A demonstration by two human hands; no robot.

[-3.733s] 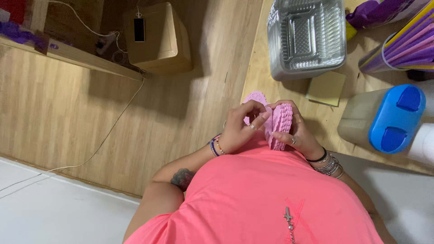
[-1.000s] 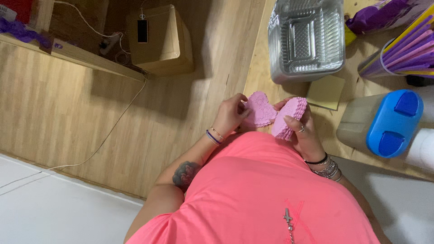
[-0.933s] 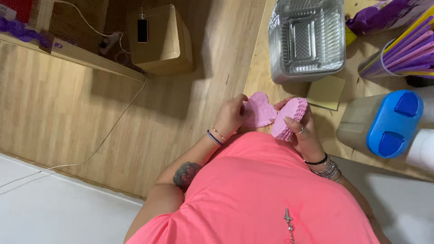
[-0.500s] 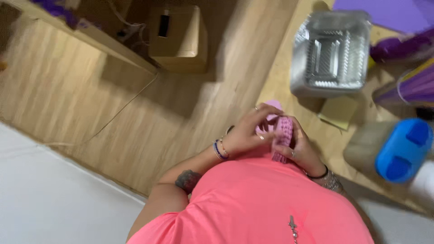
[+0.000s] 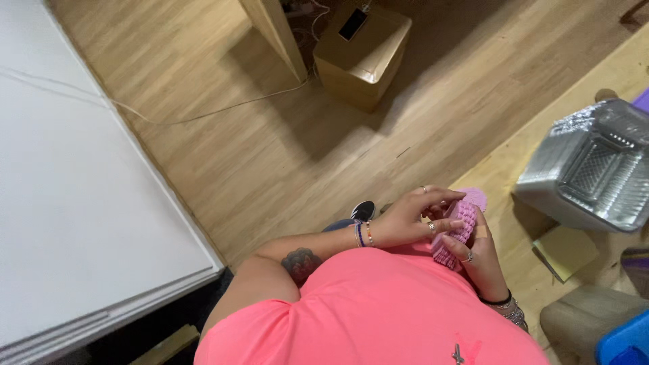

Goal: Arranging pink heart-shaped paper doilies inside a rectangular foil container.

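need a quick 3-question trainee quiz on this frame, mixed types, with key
1. True or false: both hands hold the stack of pink fluted paper cups.
2. What lies on the wooden table right of the hands? A) foil tray B) glass bowl C) metal pot
3. What rests on the cardboard box on the floor?

Key:
1. True: left hand and right hand both grip it.
2. A, the foil tray.
3. A dark phone.

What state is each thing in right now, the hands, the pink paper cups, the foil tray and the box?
Left hand: fingers on the pink cup stack.
Right hand: gripping the stack from below.
Pink cup stack: nested, held between both hands.
Foil tray: empty, tilted on the table.
Cardboard box: closed, on the floor.
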